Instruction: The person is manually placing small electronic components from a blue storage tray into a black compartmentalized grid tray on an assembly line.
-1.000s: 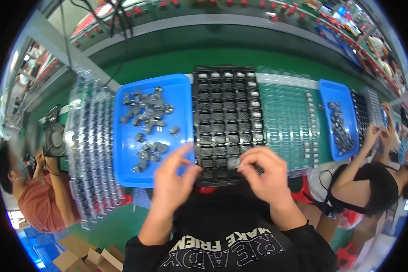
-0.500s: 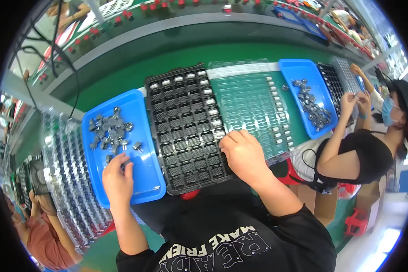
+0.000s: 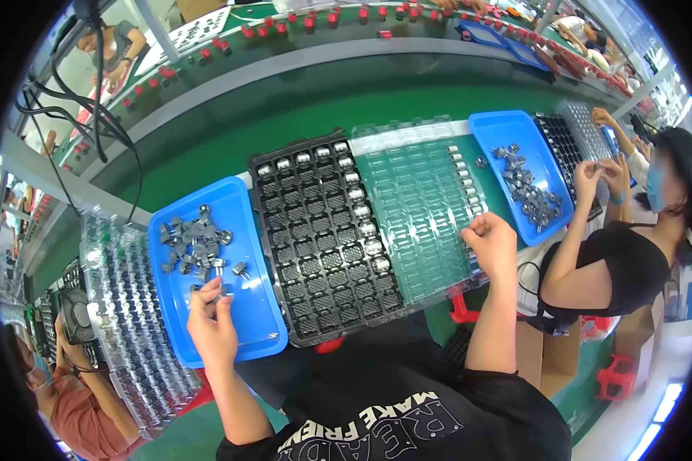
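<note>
My left hand (image 3: 214,323) hovers over the near part of a blue tray (image 3: 246,307), thumb and fingers curled together beside small dark grey parts (image 3: 200,234) with shiny metal ends. What sits between its fingertips is too small to make out. My right hand (image 3: 492,242) is pinched closed at the right column of a clear plastic tray (image 3: 415,223), by a row of small silver-white parts (image 3: 461,170); its fingertips hide whatever they grip. Between the trays lies a black compartment tray (image 3: 311,230), with similar silver pieces (image 3: 361,211) along its far row and right column.
To the left stand clear ridged trays (image 3: 131,307). A second blue tray (image 3: 550,192) of grey parts lies on the right, near a seated co-worker (image 3: 615,261). Another person (image 3: 92,392) sits at left. Black cables (image 3: 92,100) hang at upper left; a grey rail (image 3: 300,73) runs behind.
My right hand has moved right from the black tray to the clear tray; another silver piece now shows in the black tray's right column. My left hand stays over the blue tray.
</note>
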Demonstrator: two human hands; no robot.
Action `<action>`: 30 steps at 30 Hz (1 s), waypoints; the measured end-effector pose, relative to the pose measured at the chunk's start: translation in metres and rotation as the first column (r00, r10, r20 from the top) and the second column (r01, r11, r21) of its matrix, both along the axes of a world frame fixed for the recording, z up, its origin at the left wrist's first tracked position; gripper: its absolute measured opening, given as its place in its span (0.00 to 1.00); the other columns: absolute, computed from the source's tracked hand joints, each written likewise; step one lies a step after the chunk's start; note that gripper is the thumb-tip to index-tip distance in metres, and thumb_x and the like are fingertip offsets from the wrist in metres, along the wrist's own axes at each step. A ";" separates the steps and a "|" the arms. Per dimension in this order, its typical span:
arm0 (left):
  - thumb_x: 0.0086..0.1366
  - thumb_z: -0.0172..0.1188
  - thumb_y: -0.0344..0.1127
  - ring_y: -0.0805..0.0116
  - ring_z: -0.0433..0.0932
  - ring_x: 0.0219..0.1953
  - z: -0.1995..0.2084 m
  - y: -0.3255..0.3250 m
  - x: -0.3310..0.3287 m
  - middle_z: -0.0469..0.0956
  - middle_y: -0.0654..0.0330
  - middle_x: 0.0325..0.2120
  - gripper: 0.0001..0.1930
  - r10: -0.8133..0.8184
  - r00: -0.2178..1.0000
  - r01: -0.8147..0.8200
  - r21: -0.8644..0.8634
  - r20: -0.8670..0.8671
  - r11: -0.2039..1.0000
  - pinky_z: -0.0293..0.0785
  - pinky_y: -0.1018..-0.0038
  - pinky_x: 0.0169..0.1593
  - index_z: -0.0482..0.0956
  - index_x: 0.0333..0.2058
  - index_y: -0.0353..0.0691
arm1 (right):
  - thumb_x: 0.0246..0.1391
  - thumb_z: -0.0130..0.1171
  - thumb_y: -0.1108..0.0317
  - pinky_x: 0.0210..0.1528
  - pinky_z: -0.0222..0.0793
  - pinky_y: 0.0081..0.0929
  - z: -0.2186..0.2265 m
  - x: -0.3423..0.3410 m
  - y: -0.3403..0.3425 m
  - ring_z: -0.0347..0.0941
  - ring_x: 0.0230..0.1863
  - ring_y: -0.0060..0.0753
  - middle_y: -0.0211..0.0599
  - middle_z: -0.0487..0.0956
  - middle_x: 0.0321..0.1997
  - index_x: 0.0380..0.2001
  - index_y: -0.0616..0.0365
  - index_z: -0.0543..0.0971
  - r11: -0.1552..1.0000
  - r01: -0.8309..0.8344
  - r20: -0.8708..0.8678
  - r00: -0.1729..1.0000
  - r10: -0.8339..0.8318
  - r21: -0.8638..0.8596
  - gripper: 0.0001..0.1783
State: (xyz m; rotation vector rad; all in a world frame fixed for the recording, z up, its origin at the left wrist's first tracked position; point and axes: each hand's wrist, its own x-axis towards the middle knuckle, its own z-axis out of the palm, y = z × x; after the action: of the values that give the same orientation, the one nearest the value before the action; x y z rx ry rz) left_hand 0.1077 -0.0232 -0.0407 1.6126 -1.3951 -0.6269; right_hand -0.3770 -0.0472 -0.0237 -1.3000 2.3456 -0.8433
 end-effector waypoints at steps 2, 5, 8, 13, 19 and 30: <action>0.73 0.55 0.23 0.72 0.83 0.39 0.002 0.003 -0.001 0.80 0.48 0.52 0.03 0.019 0.999 -0.019 -0.008 -0.036 1.000 0.79 0.77 0.42 0.71 0.42 0.35 | 0.48 0.69 0.72 0.33 0.71 0.26 -0.005 0.000 0.003 0.75 0.27 0.23 0.32 0.81 0.26 0.30 0.62 0.84 0.992 -0.102 -0.041 0.994 0.099 -0.076 0.06; 0.73 0.55 0.24 0.76 0.78 0.33 -0.001 0.005 -0.007 0.82 0.51 0.47 0.06 0.030 0.936 -0.063 -0.083 -0.351 0.995 0.77 0.79 0.38 0.73 0.46 0.37 | 0.50 0.66 0.74 0.32 0.69 0.24 -0.018 -0.012 0.011 0.72 0.27 0.21 0.32 0.82 0.31 0.33 0.62 0.85 0.978 -0.147 0.048 0.987 0.156 -0.149 0.05; 0.75 0.55 0.29 0.75 0.76 0.33 0.007 0.006 -0.018 0.81 0.52 0.48 0.06 -0.017 0.839 0.033 0.020 -0.544 0.999 0.74 0.77 0.39 0.75 0.48 0.38 | 0.47 0.69 0.77 0.31 0.66 0.23 -0.011 -0.021 0.020 0.69 0.26 0.21 0.31 0.76 0.29 0.33 0.59 0.86 0.973 -0.189 0.044 0.980 0.196 -0.133 0.07; 0.75 0.56 0.31 0.70 0.79 0.33 0.016 0.005 -0.034 0.82 0.52 0.48 0.06 -0.028 0.554 0.145 0.063 -0.832 0.987 0.76 0.73 0.40 0.77 0.46 0.39 | 0.45 0.72 0.75 0.31 0.67 0.23 -0.011 -0.014 0.004 0.70 0.25 0.20 0.30 0.76 0.26 0.29 0.63 0.81 0.993 -0.109 0.049 0.993 0.112 -0.053 0.09; 0.75 0.55 0.31 0.67 0.81 0.34 0.019 0.005 -0.037 0.82 0.50 0.48 0.06 -0.073 0.509 0.225 0.051 -0.858 0.973 0.78 0.71 0.41 0.76 0.46 0.39 | 0.48 0.70 0.73 0.30 0.65 0.22 -0.003 -0.005 -0.006 0.68 0.25 0.19 0.27 0.76 0.23 0.29 0.61 0.79 0.999 -0.052 0.023 0.998 0.053 -0.008 0.08; 0.76 0.52 0.29 0.64 0.81 0.36 0.017 0.010 -0.036 0.81 0.49 0.49 0.07 -0.067 0.461 0.226 0.044 -0.885 0.973 0.78 0.68 0.44 0.75 0.48 0.38 | 0.51 0.63 0.78 0.29 0.65 0.23 -0.013 -0.016 0.020 0.68 0.24 0.22 0.32 0.76 0.31 0.33 0.61 0.84 0.971 -0.186 0.013 0.982 0.190 -0.152 0.06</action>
State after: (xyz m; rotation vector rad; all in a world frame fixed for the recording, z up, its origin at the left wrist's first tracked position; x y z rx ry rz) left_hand 0.0722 -0.0128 -0.0234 0.9527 -0.6695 -1.4641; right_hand -0.3934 -0.0276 -0.0370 -1.5326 2.1304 -0.9848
